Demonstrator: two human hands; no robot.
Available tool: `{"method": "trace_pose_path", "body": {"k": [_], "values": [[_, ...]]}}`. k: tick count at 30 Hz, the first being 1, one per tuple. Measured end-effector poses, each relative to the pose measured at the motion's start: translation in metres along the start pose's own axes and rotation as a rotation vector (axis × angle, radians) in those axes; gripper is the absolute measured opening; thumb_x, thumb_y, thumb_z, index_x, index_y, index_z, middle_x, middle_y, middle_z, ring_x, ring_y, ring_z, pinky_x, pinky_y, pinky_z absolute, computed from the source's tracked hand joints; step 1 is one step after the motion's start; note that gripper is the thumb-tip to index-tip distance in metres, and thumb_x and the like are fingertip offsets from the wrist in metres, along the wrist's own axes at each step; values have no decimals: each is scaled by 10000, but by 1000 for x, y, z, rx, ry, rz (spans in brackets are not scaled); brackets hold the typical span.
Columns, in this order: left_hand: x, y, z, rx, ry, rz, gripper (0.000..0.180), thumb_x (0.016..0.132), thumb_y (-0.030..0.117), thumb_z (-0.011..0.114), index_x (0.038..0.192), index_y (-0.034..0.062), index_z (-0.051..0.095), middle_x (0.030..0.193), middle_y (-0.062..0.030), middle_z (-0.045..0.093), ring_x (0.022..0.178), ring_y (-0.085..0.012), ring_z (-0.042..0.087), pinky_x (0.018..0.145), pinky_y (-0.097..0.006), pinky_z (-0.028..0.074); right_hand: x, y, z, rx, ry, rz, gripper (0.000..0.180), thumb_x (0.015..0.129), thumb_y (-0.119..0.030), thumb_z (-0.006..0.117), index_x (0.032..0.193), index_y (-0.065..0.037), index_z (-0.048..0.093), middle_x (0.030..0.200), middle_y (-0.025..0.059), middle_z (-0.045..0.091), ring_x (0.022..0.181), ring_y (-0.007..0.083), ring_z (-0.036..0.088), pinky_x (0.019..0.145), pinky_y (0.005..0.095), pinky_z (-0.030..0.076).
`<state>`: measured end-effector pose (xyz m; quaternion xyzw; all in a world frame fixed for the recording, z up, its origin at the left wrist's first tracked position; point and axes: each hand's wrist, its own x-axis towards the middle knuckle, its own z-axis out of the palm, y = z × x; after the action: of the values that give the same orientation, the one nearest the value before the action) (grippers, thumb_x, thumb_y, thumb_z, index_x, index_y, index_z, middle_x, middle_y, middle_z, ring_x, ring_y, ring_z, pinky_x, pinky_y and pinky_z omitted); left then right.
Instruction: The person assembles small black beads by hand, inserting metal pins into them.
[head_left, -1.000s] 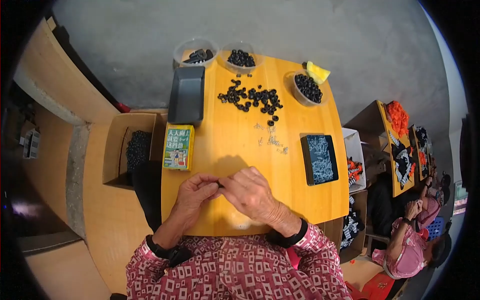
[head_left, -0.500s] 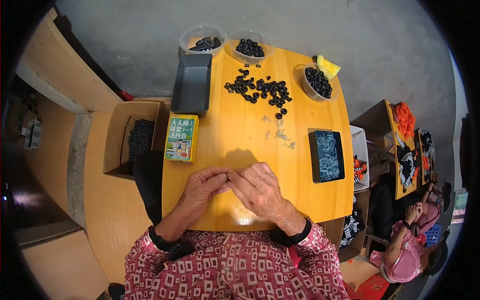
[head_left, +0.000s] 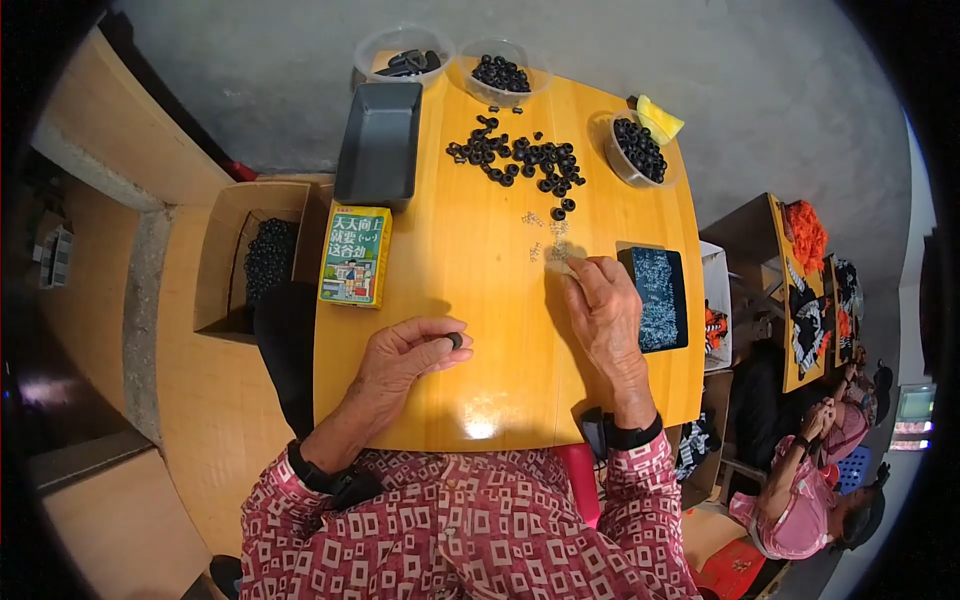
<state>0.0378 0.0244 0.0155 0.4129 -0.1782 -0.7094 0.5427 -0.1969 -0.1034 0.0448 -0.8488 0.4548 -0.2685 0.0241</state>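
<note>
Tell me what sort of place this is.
Most likely a small hand-assembly workshop: small black parts are scattered on a wooden table, a cardboard box on the left holds a heap of dark pieces, and another person is near a second table on the right.

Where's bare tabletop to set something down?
Widest: mid-table, bordered by the green-and-yellow carton, left hand, right hand and loose black pieces. Smaller: near-right corner, below the black rectangular tray. Crowded: far edge, with plastic tubs, and the small clear bits by the right hand.
</note>
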Motion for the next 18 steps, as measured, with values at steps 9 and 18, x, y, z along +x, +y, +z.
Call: {"method": "trace_pose_path", "body": {"k": [9,18], "values": [[1,-2,-4,-20,-28,-6,241,933,71,624,1157,-18,613,1049,-123,678,989,-198,667,926,-288,526,31,-12,35,-125,-147,-137,118,804,-74,678,914,-33,672,855,123,621,835,324,608,729,420,495],[0,0,-3,-27,-23,-13,240,926,76,626,1147,-17,616,1039,-125,669,985,-203,663,936,-308,535,26,-2,31,32,-55,-95,161,784,-9,659,944,-16,672,845,137,613,801,336,610,705,412,503]]}}
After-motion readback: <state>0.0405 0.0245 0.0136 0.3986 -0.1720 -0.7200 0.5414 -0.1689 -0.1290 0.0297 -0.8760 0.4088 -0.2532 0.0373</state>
